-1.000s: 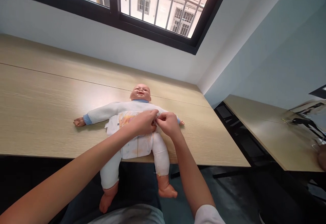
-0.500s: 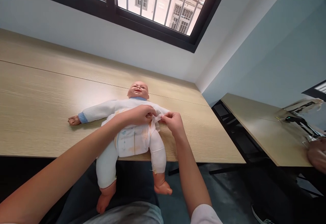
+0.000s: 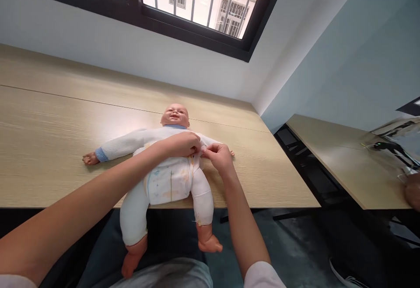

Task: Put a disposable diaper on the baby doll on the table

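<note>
R hand is pinching diaper side, sitting closer to L hand than b4; can't tell L's grip.

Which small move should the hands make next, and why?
Perhaps press down the diaper at its upper side edge with the right hand: it appears to pinch material there, while the left hand is curled nearby over the doll.

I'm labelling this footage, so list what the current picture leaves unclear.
In the head view:
White printed diaper: upper front, hidden by the bare left arm.
Bare right hand: whether it pinches anything; contact too small to tell.
Bald plastic doll in white clothes: its arm at picture right, partly behind that hand.
Dark shoe with pale sole: cut off by the bottom edge.
</note>
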Available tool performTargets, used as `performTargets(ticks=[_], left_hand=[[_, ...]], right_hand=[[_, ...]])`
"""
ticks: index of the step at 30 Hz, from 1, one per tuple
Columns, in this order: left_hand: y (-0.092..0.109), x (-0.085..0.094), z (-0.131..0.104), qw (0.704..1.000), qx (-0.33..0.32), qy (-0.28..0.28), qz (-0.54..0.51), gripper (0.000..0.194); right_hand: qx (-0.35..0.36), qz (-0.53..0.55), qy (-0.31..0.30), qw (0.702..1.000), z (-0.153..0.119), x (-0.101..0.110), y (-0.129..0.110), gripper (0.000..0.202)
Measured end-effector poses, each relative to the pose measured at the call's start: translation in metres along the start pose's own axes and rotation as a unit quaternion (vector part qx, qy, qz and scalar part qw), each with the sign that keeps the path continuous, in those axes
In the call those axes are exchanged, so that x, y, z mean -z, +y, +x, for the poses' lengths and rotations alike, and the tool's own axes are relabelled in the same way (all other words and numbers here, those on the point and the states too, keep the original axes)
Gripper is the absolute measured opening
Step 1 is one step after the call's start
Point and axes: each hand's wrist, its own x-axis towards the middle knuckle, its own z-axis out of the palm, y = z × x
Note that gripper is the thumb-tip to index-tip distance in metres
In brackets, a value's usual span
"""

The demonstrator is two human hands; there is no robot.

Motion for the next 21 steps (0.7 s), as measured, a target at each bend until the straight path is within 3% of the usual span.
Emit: performTargets(ticks=[3,8,13,17,21], left_hand=[[0.004,-0.004,0.002,0.999,0.030,-0.017,0.005,0.033],[0.009,-0.006,0.002,0.994,0.109,0.004,-0.003,0.026],[0.005,-0.010,0.002,0.982,0.169,0.035,-0.077,0.046],[-0.006,-0.007,0.004,0.971,0.182,0.037,-0.147,0.040],[-0.016,0.008,-0.002,0.959,0.179,0.057,-0.211,0.040]], right_hand=[[0.020,-0.024,0.005,0.999,0.001,-0.002,0.003,0.024],[0.039,-0.047,0.001,0.998,-0.006,-0.004,0.002,0.026],[0.057,-0.063,-0.011,0.996,-0.007,-0.017,0.002,0.023],[0.081,-0.135,-0.007,0.987,-0.004,-0.029,-0.001,0.021],[0.151,-0.217,-0.065,0.962,-0.010,-0.035,-0.008,0.021]])
